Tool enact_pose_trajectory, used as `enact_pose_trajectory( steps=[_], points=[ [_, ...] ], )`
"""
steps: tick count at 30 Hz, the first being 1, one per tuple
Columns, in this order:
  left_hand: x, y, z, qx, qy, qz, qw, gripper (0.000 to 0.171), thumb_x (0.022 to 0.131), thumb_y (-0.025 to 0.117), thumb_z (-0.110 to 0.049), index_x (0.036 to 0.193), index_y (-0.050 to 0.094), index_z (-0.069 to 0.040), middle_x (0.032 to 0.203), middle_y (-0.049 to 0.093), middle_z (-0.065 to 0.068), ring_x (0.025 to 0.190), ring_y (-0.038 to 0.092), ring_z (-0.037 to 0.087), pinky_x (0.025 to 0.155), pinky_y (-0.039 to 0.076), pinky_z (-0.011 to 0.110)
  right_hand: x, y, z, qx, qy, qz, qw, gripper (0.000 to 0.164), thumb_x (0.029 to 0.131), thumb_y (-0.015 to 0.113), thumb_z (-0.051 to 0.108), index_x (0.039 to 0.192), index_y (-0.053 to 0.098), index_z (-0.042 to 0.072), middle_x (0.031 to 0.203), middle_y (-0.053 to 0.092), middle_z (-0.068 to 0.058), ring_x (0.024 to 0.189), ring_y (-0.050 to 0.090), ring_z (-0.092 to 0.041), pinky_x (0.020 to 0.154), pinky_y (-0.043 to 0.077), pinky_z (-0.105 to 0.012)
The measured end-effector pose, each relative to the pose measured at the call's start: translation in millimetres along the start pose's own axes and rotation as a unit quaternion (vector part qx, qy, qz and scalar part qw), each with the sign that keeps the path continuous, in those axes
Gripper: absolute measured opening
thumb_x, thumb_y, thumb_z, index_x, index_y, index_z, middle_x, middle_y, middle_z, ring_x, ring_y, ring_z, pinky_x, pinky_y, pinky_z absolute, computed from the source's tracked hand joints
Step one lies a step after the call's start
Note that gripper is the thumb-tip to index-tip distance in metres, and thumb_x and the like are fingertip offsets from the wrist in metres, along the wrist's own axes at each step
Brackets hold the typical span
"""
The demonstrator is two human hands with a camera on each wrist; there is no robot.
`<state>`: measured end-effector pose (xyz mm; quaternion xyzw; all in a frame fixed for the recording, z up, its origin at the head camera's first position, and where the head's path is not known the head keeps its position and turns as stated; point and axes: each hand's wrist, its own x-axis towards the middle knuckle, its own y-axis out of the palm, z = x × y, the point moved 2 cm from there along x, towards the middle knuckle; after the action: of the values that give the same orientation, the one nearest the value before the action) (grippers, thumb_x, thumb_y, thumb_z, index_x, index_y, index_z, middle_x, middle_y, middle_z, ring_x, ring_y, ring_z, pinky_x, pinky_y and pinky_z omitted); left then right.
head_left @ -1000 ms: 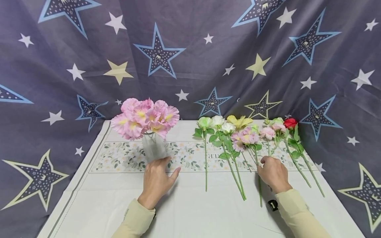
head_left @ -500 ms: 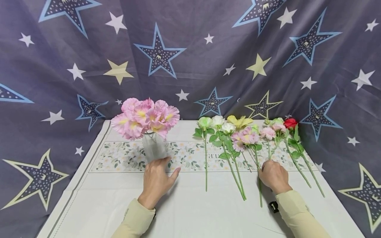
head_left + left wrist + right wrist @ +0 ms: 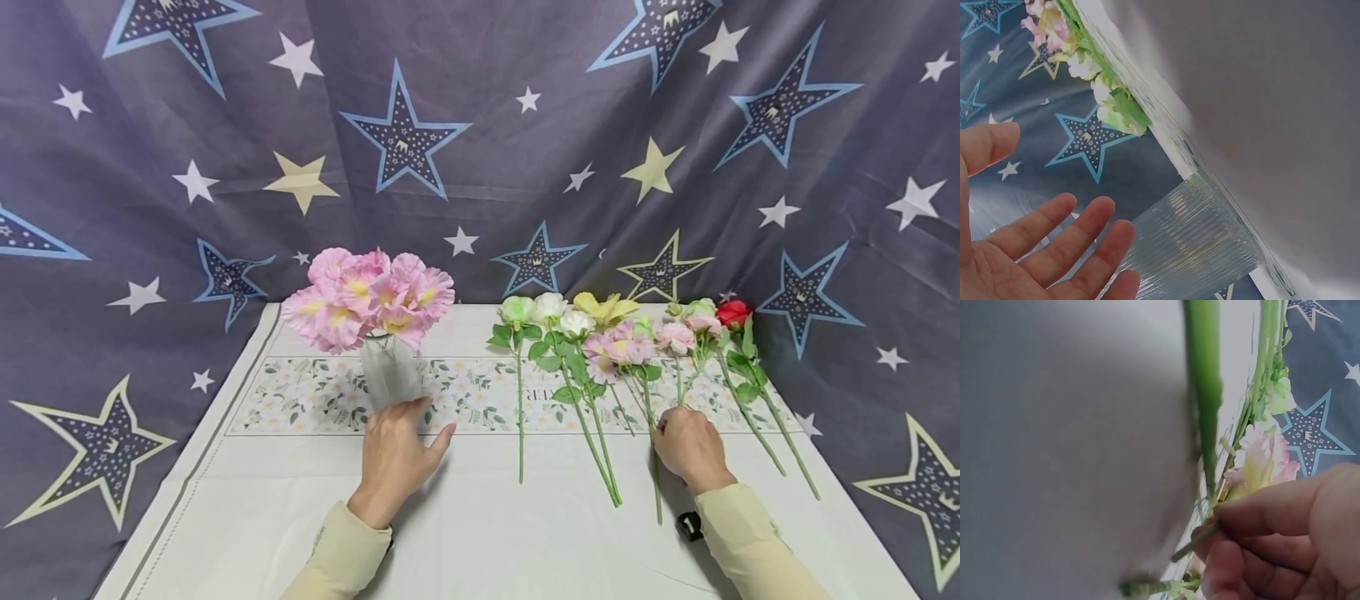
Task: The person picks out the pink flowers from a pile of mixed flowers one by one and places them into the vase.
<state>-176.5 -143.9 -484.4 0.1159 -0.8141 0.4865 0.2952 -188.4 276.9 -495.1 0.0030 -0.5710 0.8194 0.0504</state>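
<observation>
- Two hands are over the white table [image 3: 525,542]; compared with one second ago, we notice that the right hand [image 3: 693,448] sits slightly nearer to the person, while the left hand [image 3: 401,450] and the vase [image 3: 388,373] look unmoved.
- Thumb and fingers of the right hand pinch a thin green stem [image 3: 1195,541], as the right wrist view shows us; its free end points to the lower left there.
- Just beyond this hand lie the small pink roses [image 3: 675,337], heads toward the starry curtain [image 3: 480,167], stems running toward the person; we cannot tell surely whether the pinched stem is theirs.
- The left hand holds nothing, fingers spread, before the lower part of the vase; whether they touch it, we cannot tell.
- The vase stands upright with pink blossoms [image 3: 367,296] on top; petals cover part of its rim, and the left hand hides its base.
- In the right wrist view, one nearer stem [image 3: 1205,362] is blurred, and the frame edge cuts off the hand.
</observation>
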Motion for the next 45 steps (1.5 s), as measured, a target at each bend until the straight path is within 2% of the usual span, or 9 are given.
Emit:
enact_pose_trajectory(
  steps=[4,8,13,20,31,38,45],
  points=[
    [-0.6,0.3,-0.5,-0.002,-0.005,0.003,1.0000,0.050,0.077,0.090,-0.034,0.113,0.076,-0.004,0.104,0.076,0.016,0.094,0.070,0.038,0.087,0.050,0.056,-2.2,-1.2,5.2,0.017,-0.013,-0.026,0.999,0.039,0.089,0.061,0.002,0.057,0.045,0.015,0.053,0.041,0.000,0.048,0.037,-0.018,0.047,0.031,-0.032],
    [-1.2,0.6,-0.9,-0.002,-0.007,0.003,1.0000,0.049,0.077,0.090,-0.034,0.113,0.076,-0.004,0.104,0.076,0.015,0.094,0.070,0.038,0.086,0.050,0.055,-5.2,-3.0,12.2,0.025,-0.026,-0.052,0.998,0.027,0.087,0.061,0.000,0.063,0.057,0.012,0.061,0.058,-0.004,0.052,0.049,-0.021,0.050,0.038,-0.035],
    [-2.1,1.2,-1.6,-0.003,-0.005,0.000,1.0000,0.050,0.077,0.090,-0.034,0.114,0.076,-0.003,0.106,0.076,0.016,0.095,0.070,0.038,0.086,0.049,0.055,-8.9,-5.3,22.0,0.037,-0.026,-0.066,0.997,0.019,0.088,0.059,0.001,0.073,0.068,0.009,0.069,0.067,-0.007,0.057,0.056,-0.023,0.054,0.044,-0.038],
    [-2.7,2.8,-2.8,-0.001,-0.002,0.000,1.0000,0.051,0.077,0.090,-0.035,0.115,0.076,-0.003,0.105,0.076,0.016,0.093,0.070,0.038,0.085,0.049,0.055,-12.2,-9.1,34.0,0.054,-0.031,-0.094,0.994,0.017,0.089,0.062,0.003,0.075,0.071,0.008,0.064,0.065,-0.004,0.056,0.057,-0.022,0.053,0.045,-0.037],
    [-3.2,3.2,-5.1,-0.001,0.005,-0.005,1.0000,0.051,0.076,0.090,-0.035,0.113,0.076,-0.003,0.103,0.076,0.016,0.089,0.070,0.037,0.081,0.050,0.054,-20.6,-3.8,49.8,0.081,-0.060,-0.118,0.988,0.012,0.089,0.065,0.003,0.082,0.075,0.003,0.070,0.070,-0.007,0.055,0.059,-0.016,0.054,0.049,-0.037],
    [-3.1,3.7,-6.0,-0.003,0.000,0.001,1.0000,0.051,0.076,0.089,-0.036,0.113,0.076,-0.003,0.103,0.076,0.017,0.090,0.070,0.037,0.083,0.050,0.054,-25.3,1.6,61.3,0.104,-0.066,-0.115,0.986,0.012,0.090,0.066,0.002,0.083,0.075,0.003,0.068,0.069,-0.004,0.052,0.056,-0.010,0.052,0.048,-0.032],
    [-2.4,3.2,-7.4,-0.001,0.002,0.002,1.0000,0.051,0.076,0.090,-0.037,0.113,0.076,-0.005,0.103,0.076,0.016,0.090,0.070,0.037,0.082,0.051,0.054,-30.1,3.2,72.4,0.120,-0.077,-0.118,0.983,0.011,0.089,0.067,0.002,0.081,0.075,0.004,0.065,0.066,-0.002,0.051,0.053,-0.011,0.050,0.045,-0.030]
  ],
)
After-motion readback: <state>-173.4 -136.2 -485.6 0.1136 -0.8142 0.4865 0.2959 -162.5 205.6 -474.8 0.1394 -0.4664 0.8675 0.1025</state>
